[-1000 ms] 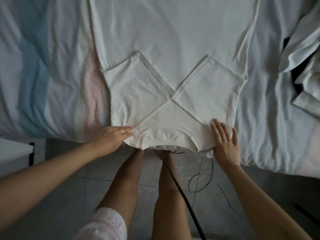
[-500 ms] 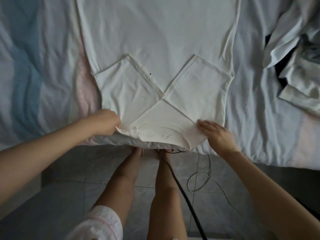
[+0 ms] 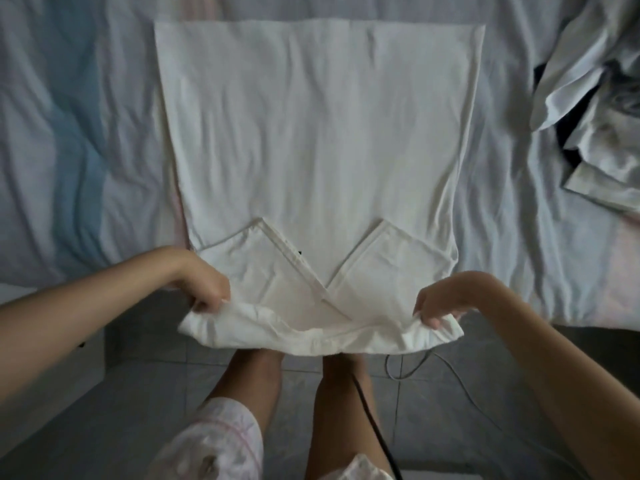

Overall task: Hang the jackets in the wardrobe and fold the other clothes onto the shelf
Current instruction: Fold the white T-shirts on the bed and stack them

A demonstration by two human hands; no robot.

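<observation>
A white T-shirt point(image 3: 318, 133) lies flat on the bed, its hem far from me and its collar end near me. Both short sleeves are folded in and meet in a V across the chest. My left hand point(image 3: 207, 289) grips the shirt's near left shoulder corner. My right hand point(image 3: 433, 306) pinches the near right shoulder corner. Between them the collar edge is lifted off the bed and sags over the floor.
The bed point(image 3: 69, 133) carries a pale sheet with blue and pink patches. A crumpled heap of light clothes point(image 3: 595, 98) with something dark under it lies at the right. My legs stand on the tiled floor, where a black cable point(image 3: 374, 424) and a thin grey cord point(image 3: 415, 365) run.
Both hands went from resting at the shirt's shoulders to gripping the corners and raising the collar edge off the bed. The view has shifted, so more of the shirt's body shows.
</observation>
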